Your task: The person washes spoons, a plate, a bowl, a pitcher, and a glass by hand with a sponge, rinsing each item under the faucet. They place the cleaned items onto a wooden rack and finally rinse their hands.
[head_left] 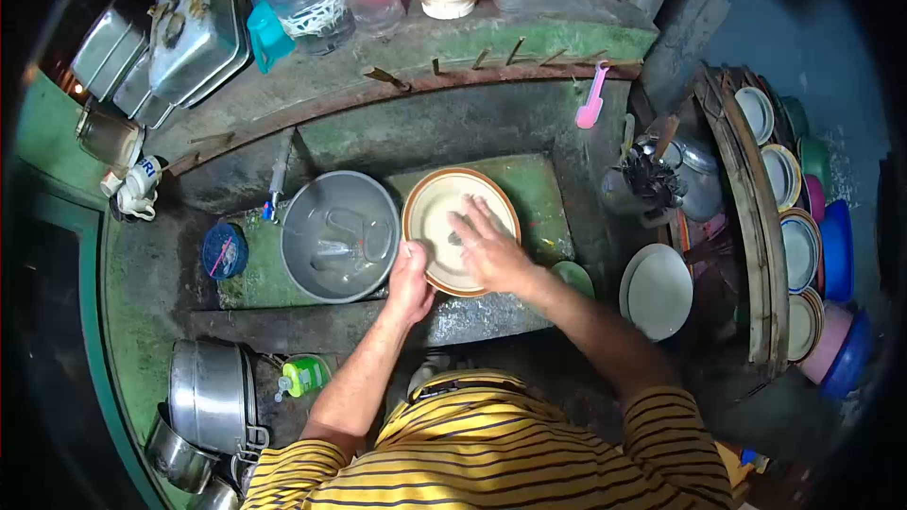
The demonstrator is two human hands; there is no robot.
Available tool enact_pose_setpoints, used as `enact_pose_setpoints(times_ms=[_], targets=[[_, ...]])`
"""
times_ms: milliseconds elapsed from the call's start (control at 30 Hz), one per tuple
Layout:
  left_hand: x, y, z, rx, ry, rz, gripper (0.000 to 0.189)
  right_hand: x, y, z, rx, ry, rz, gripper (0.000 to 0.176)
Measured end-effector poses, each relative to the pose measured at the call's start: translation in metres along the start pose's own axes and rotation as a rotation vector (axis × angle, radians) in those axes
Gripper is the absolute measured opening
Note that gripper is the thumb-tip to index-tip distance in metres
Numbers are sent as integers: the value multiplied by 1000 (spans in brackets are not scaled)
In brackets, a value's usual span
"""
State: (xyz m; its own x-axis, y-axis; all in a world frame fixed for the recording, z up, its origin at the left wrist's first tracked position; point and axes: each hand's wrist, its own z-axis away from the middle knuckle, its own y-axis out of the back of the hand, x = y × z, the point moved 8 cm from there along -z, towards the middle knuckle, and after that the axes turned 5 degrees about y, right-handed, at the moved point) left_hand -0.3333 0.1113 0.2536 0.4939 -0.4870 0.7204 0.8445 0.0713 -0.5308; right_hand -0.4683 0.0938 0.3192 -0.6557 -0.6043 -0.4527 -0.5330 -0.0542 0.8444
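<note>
The plate (436, 231) is raised above the green trough floor (546, 191), just right of the grey basin (307, 206). The left hand (409, 280) is clamped on its near-left rim, thumb on top; the remaining fingers are hidden. The right hand (493, 257) lies over the plate's face, fingers extended and slightly apart; a small dark patch (454, 238), possibly a scrubbing pad, shows beneath them. Whether they grip it cannot be told.

Judged as scrubbing, the step calls for firm rim support, flat even pressure and overlapping circles carried out to the edge; a wet rim could slip.

Materials: the plate is round, smooth and cream with a brown border; the basin appears plastic, round and deep; the trough floor is worn and patchy.
</note>
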Motion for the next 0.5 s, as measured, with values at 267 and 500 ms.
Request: enact_pose_setpoints(times_ms=[267,500], targets=[[9,-15,1,-93,-85,16,66,-43,2,-36,278,-49,-375,52],[26,-30,15,-134,-74,180,85,-62,8,-32,141,95,-303,56]])
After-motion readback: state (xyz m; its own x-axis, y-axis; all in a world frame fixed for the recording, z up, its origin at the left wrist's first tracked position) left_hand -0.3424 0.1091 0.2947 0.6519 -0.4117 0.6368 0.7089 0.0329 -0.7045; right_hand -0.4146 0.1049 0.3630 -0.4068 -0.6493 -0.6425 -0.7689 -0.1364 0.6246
